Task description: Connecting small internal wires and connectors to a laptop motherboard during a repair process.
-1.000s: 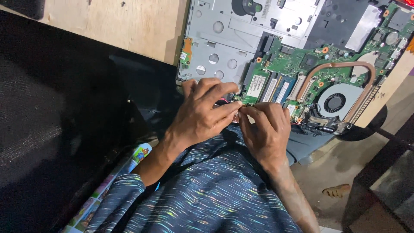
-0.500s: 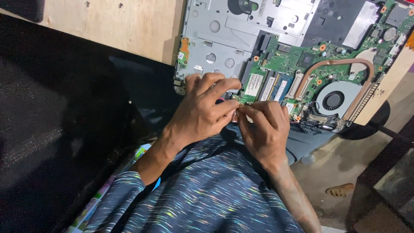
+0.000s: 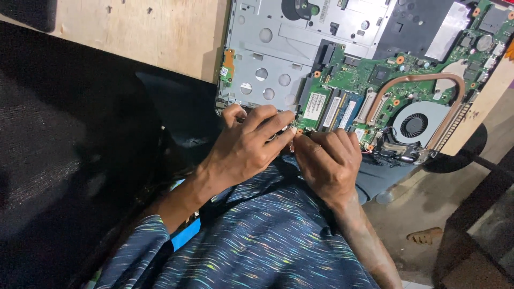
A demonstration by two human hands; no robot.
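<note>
An opened laptop [image 3: 278, 64] lies on a wooden table, its grey inner frame and green circuit board [image 3: 364, 72] bare. My left hand [image 3: 249, 147] rests on the laptop's near edge, fingers curled, thumb and forefinger pressed together. My right hand [image 3: 329, 160] meets it fingertip to fingertip just below the memory modules [image 3: 337, 109]. Both pinch at a small spot on the board's near edge. The fingers hide what lies between them.
A round black fan [image 3: 415, 124] with a copper heat pipe [image 3: 412, 79] sits on the board's right side. The wooden tabletop [image 3: 139, 32] stretches to the left. A dark cloth [image 3: 64, 160] covers the left. Below right is a dirty floor [image 3: 423, 214].
Both hands stay at the same spot on the laptop's near edge; only the fingertips shift slightly.
</note>
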